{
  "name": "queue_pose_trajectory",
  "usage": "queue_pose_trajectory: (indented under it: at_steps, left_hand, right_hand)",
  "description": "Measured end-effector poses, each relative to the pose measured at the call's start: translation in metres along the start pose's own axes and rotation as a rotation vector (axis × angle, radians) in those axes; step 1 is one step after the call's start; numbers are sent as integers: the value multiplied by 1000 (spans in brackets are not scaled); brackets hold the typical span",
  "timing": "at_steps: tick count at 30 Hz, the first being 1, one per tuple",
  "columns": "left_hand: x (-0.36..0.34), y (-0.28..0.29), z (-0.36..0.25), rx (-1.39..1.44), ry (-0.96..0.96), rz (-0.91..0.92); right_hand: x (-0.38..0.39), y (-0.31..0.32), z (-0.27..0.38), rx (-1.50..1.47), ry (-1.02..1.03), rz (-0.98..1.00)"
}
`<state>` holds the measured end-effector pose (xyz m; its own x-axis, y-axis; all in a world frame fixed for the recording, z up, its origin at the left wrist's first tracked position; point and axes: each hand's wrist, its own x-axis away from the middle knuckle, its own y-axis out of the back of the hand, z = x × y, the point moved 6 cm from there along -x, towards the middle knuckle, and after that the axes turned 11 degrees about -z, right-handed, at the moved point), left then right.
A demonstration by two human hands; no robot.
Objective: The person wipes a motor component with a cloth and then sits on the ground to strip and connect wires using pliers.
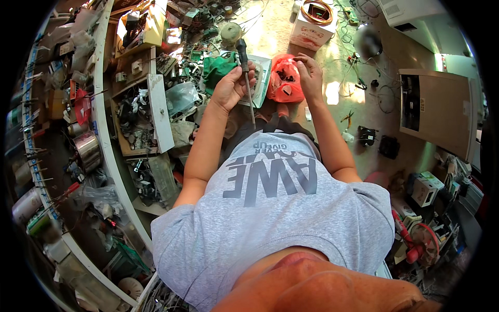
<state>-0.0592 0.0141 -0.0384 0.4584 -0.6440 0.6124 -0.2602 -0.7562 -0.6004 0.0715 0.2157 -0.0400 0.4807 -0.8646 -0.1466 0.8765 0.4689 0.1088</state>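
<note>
My left hand (234,86) grips a screwdriver (242,54) with a dark handle and a long metal shaft, which points down toward my legs. My right hand (309,73) has its fingers curled at the upper right edge of a red plastic bag (280,91), seemingly pinching it; dark small items lie inside. Green cloth (213,73) lies behind my left hand, beside a white-and-green flat tray or box (264,67) partly hidden by the bag.
Cluttered shelves (99,156) line the left, full of boards, parts and plastic bags. Ahead stands a white carton (306,34) topped with copper coil. Cables, pliers (347,119) and black parts (368,136) lie at right, near a large appliance (442,114) and pink fan (418,242).
</note>
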Motion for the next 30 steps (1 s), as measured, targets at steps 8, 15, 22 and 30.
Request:
queue_pose_trajectory:
  at_steps: [8, 15, 22, 30]
  left_hand:
    - [4, -4, -6, 36, -66, -48]
    - [17, 24, -12, 140, -220, -89]
    - [51, 66, -11, 227, -337, -311]
    - [127, 200, 9, 292, -392, -684]
  right_hand:
    - [0, -12, 20, 34, 212, -136]
    - [-1, -19, 24, -278, -107, 186]
    - [-1, -15, -38, -6, -348, 256]
    - [9, -19, -51, 192, 44, 193]
